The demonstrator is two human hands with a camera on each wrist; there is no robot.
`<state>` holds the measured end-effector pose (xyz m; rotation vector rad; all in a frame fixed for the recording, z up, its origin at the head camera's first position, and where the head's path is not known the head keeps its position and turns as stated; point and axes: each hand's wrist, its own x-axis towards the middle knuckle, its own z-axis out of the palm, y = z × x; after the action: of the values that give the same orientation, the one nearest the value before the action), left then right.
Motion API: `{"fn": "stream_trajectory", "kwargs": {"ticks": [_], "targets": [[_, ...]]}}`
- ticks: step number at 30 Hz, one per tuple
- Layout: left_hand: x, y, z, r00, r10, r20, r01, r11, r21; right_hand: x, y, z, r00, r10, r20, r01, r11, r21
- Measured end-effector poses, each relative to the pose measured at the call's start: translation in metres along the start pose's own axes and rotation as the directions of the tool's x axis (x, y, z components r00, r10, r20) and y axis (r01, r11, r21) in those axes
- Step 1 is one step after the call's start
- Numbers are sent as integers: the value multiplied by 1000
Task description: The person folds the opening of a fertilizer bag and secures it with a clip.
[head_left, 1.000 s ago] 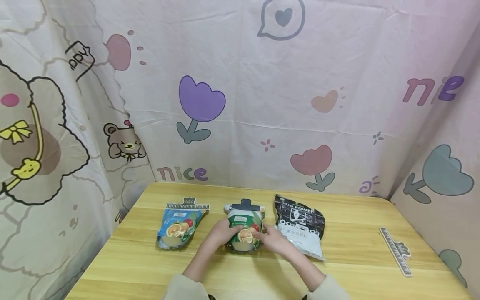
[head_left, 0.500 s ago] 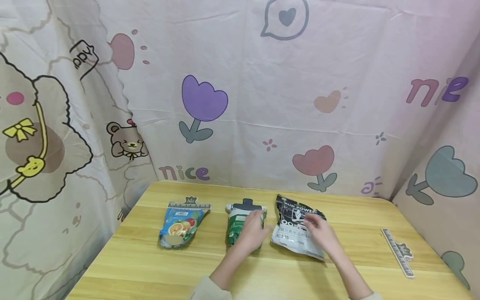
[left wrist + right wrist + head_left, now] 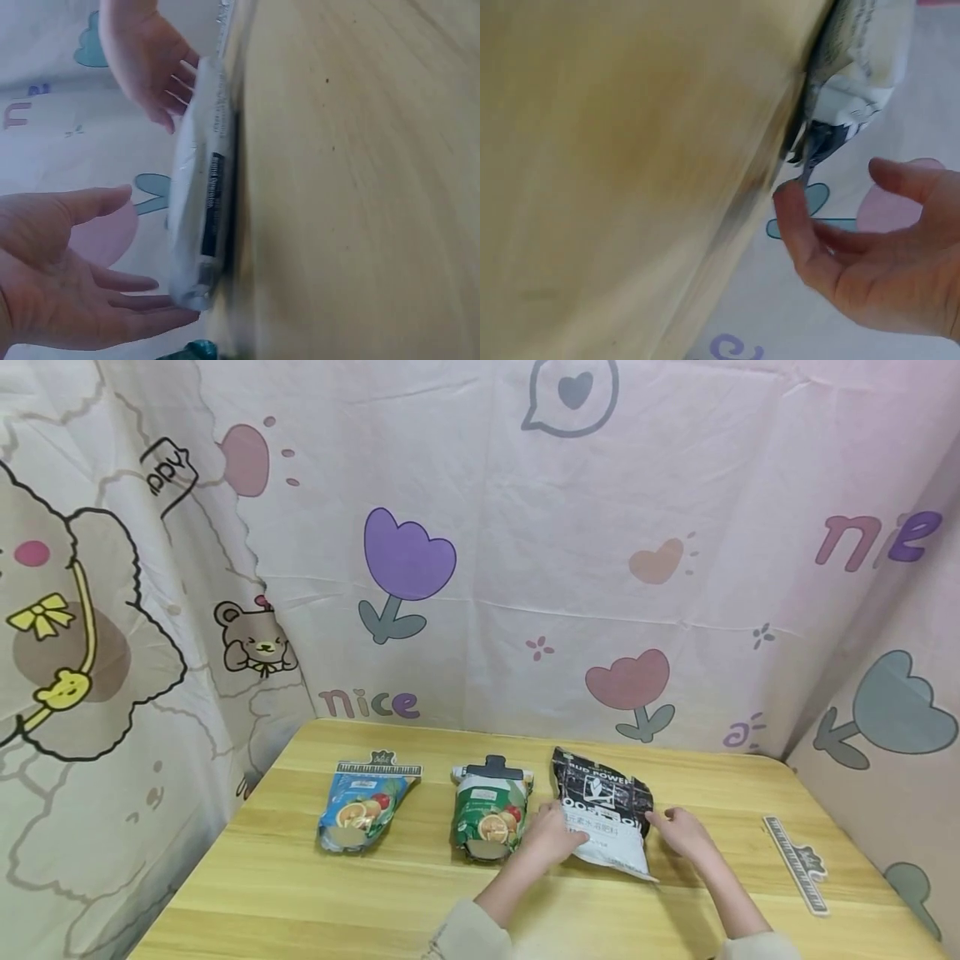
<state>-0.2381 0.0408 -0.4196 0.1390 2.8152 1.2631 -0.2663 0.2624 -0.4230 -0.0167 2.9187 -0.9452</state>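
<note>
A black-and-white pouch with printed lettering [image 3: 606, 810] lies slanted on the table. My left hand [image 3: 546, 837] is at its left side, thumb over the white lower part. In the left wrist view, that hand [image 3: 75, 289] has its thumb spread and its fingers extended at the pouch's edge [image 3: 196, 187]. My right hand [image 3: 681, 832] is at the opposite side, fingertips right by the edge. The right wrist view shows the right hand [image 3: 885, 262] with loosely bent fingers and the thumb apart, an index fingertip close to the pouch's dark corner [image 3: 829, 139].
A green fruit-print pouch [image 3: 491, 818] with a dark clip [image 3: 492, 768] lies left of my left hand. Farther left is a blue pouch [image 3: 360, 810] under a piano-key-patterned clip [image 3: 380, 766]. A similar loose clip [image 3: 797, 865] lies on the table [image 3: 375, 910] at the right.
Both hands have left the green pouch and moved right to the black-and-white one. The left hand passed over the green pouch; the right hand went across the black-and-white pouch to its right edge.
</note>
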Motion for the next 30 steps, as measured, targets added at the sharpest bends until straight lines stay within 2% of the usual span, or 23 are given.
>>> {"fn": "stream_trajectory", "kwargs": {"ticks": [3,6,7,12,16,18,23,26,30], "targets": [[6,1,7,999,-52,6,52,998,23,4,2,3,995,58,77,-71,981,182],[13,0,10,998,-66,3,66,997,27,8,5,6,980,131,150,-180,905,384],[15,-1,11,998,-65,1,65,997,29,10,6,6,976,145,165,-202,884,422],[23,-4,14,998,-67,-13,67,997,38,25,15,8,960,139,243,-249,820,516],[26,-5,16,995,-100,-19,100,995,15,30,17,9,952,100,290,-268,732,626],[27,-5,17,993,-119,-21,119,993,-3,31,16,10,954,84,288,-262,704,660],[28,-5,19,986,-165,-19,165,986,-27,27,9,9,958,106,268,-268,669,693],[27,-6,19,985,-172,-19,172,984,-42,27,6,8,956,105,275,-277,642,715],[26,-6,20,986,-169,-17,167,984,-61,27,6,8,952,109,285,-289,623,727]]}}
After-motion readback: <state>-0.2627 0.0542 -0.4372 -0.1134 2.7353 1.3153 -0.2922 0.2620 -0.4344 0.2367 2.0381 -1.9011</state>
